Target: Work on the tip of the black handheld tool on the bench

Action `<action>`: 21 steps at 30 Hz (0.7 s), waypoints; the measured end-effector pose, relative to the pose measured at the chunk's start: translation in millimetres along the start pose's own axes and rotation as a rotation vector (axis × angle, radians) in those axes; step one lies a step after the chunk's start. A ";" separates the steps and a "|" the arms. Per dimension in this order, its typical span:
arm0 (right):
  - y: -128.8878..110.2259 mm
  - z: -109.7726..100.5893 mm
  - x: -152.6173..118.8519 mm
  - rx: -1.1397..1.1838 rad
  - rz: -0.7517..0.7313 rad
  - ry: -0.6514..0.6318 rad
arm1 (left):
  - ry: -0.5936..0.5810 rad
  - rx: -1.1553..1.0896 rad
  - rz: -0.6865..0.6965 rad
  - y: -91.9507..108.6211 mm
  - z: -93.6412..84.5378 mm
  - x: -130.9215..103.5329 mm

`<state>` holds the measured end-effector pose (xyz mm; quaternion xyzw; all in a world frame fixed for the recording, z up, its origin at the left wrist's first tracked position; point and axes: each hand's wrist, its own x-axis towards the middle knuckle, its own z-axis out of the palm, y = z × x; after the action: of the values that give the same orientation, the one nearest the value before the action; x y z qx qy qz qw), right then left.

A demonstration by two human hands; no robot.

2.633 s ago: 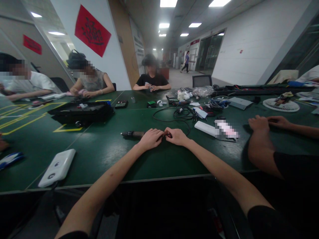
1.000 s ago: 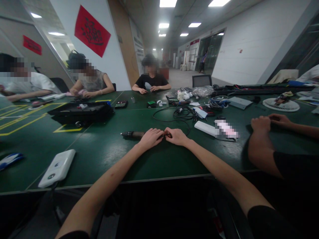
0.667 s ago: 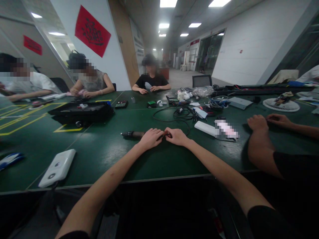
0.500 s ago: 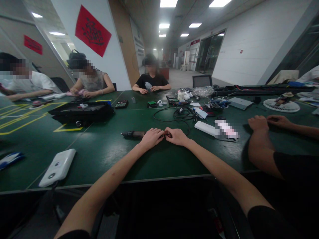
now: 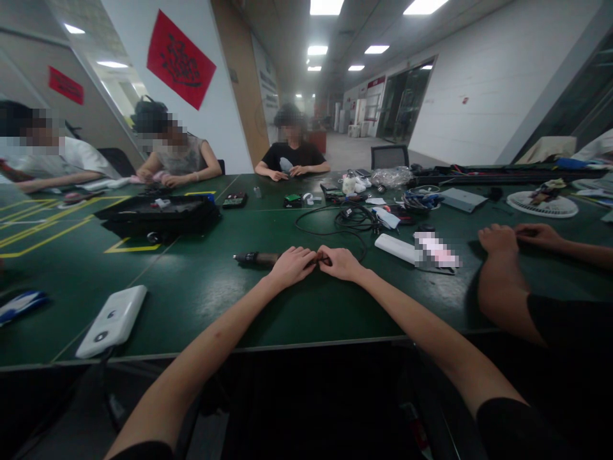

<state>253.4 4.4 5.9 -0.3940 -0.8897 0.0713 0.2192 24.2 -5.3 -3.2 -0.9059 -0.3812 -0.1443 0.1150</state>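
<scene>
A corded electric screwdriver (image 5: pixel 261 259) lies on the green table, its metal tip pointing left and its brown body running under my left hand (image 5: pixel 294 265). My left hand is closed over the rear of that body. Close against it, my right hand (image 5: pixel 340 263) pinches the screwdriver's dark cord where it leaves the tool; the fingers hide the exact spot. From there the black cord (image 5: pixel 363 246) curves up and away to a coiled heap of black cable (image 5: pixel 354 217).
A black tray (image 5: pixel 158 216) stands back left, a white power bank (image 5: pixel 112 319) front left. A white oblong device (image 5: pixel 395 248) lies right of my hands. Small electronics and wires crowd the back. A co-worker's hands (image 5: pixel 498 237) rest at the right; other people sit opposite.
Both my hands keep the same hold on the screwdriver and its cord. The whole view has shifted very slightly.
</scene>
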 end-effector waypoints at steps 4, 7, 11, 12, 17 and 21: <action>1.1 0.9 0.4 -0.009 -0.002 -0.001 | 0.001 -0.003 0.027 -0.4 -0.7 -1.3; 1.6 1.4 0.3 -0.013 -0.006 0.001 | -0.001 0.010 0.019 -0.6 0.4 0.3; 1.5 1.4 -0.1 -0.005 -0.005 0.008 | 0.004 0.017 0.007 1.1 -0.4 1.0; 1.5 1.4 -0.1 -0.002 -0.005 0.009 | 0.004 0.013 0.008 1.5 -1.1 0.5; 2.0 1.7 -0.2 0.005 -0.011 0.011 | 0.004 -0.008 0.024 1.0 -2.3 -1.1; 2.0 1.3 -0.2 0.005 -0.007 0.012 | -0.002 0.005 0.000 0.1 -0.5 1.3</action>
<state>254.2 5.6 4.1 -0.3908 -0.8896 0.0704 0.2255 25.1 -4.7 -2.3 -0.9058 -0.3815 -0.1425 0.1168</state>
